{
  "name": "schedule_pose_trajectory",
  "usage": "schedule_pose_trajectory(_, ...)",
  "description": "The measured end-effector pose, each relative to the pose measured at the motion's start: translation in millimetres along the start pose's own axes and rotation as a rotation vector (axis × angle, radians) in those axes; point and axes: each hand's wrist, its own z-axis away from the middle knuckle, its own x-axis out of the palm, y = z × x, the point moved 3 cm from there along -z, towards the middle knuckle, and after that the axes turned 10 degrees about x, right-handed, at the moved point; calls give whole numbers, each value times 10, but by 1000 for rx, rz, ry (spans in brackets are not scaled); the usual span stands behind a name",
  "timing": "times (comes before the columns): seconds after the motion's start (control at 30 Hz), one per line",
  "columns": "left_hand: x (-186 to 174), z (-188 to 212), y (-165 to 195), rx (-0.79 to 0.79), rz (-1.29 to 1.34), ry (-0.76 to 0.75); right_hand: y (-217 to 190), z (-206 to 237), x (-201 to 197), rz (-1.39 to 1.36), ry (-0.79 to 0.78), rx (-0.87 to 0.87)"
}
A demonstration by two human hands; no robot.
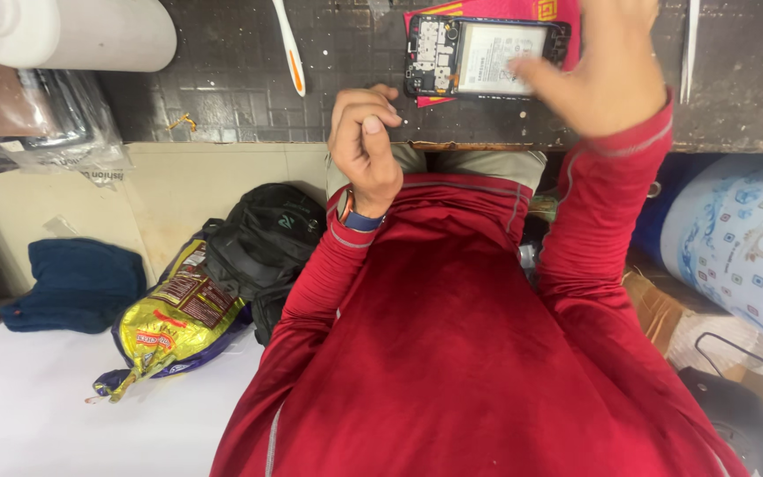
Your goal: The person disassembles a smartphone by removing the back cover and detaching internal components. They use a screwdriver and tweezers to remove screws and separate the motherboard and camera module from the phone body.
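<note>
An opened phone (479, 55) lies on a red mat (426, 99) on the dark tiled worktop (222, 79). Its back cover is off, showing the circuit board and a white battery. My right hand (607, 75) hovers over the phone's right end, blurred, with fingertips spread on or just above the battery and nothing held. Left of the phone, my left hand (364, 146) is curled into a loose fist at the worktop's near edge, with a watch on its wrist. I see nothing in that fist. Both arms wear red sleeves.
A white and orange brush (291, 53) lies left of the phone, and a thin metal tool (689, 44) lies at the right. A white roll (72, 31) sits top left. Below the worktop are a black backpack (267, 238), a yellow foil bag (174, 318), a blue cloth (77, 283) and a patterned roll (735, 238).
</note>
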Motion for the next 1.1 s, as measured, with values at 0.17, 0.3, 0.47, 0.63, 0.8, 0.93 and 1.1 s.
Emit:
schedule_pose_trajectory(0.17,3,-56,29,13,-29,-28,60,135,117,92,-153,99)
schedule_pose_trajectory(0.3,7,-25,32,-5,-24,-36,143,184,180,86,-151,117)
schedule_pose_trajectory(0.47,-4,-2,0,18,-30,-39,183,245,249,23,-91,93)
schedule_pose_trajectory(0.63,21,-3,31,56,-67,-53,138,274,309,-54,59,88)
schedule_pose_trajectory(0.8,17,18,12,61,-39,-63,103,271,323,-34,107,82)
schedule_pose_trajectory(0.93,-6,39,-4,98,-50,-72,93,270,328,-21,93,83)
schedule_pose_trajectory(1.1,-23,59,-17,124,-20,-101,78,293,332,-39,122,93)
